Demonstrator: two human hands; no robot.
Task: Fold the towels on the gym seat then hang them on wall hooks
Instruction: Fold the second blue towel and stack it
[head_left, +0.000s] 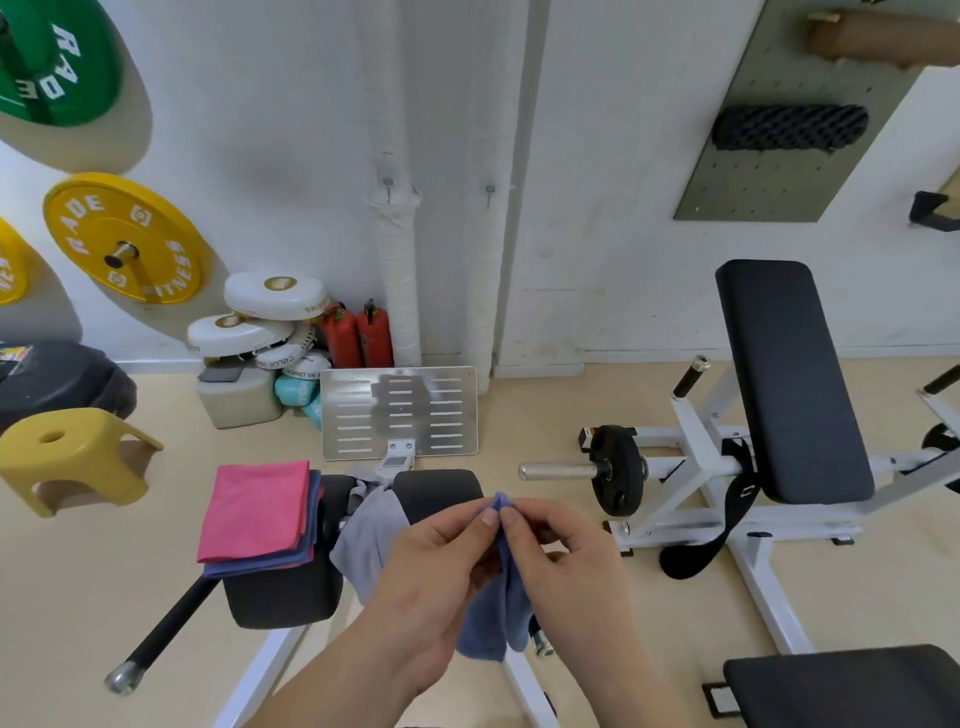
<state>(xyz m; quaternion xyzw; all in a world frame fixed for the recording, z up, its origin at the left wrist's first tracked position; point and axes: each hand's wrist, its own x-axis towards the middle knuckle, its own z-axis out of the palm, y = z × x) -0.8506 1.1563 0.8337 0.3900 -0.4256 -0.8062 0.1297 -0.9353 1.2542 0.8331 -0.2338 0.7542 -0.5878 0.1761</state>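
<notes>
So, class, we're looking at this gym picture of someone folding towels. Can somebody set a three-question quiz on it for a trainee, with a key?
1. True or false: both wall hooks are bare.
2. Which colour lies on top of the folded stack on the seat pad? A pink, B green, C white.
3. What colour is the towel that the left hand and the right hand pinch together at its top?

Key: 1 true; 2 A; 3 blue.

yellow plate (156, 218): RADE FITNESS, green plate (57, 62): RADE
</notes>
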